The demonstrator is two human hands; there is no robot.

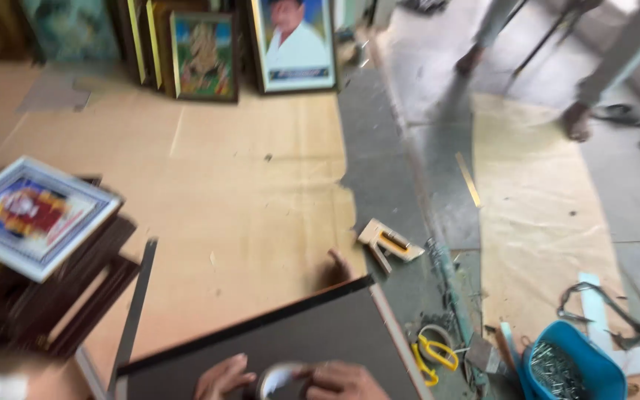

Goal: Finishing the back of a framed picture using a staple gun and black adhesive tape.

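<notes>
At the far left we have a stack of dark frames (53, 304) with a white-bordered framed picture (35, 215) lying on top, blurred by the camera's motion. Just right of it a long dark strip (135, 304) lies on the tan board floor (246, 170), and against the back wall stand more framed pictures (205, 55).

In front of us lies the dark backing board (312, 333) of a frame, face down and turned at an angle. Our left hand (222, 376) rests on its near edge, fingers curled down onto the board and beside the roll of tape (279, 378). Our right hand (342, 381) is closed around that roll from the other side, so both hands meet at the tape low in view. We judge that we are at the taping stage on the frame's back; the next move would call for finding the tape's free end and laying it squarely along the board's edge, with one hand steadying the board.

Further right, a staple gun (387, 243) lies near the board's far corner, yellow-handled scissors (432, 354) just beside its right edge, then a blue tub of small metal pieces (575, 367). Another person's feet (578, 118) stand well apart at upper right.
</notes>
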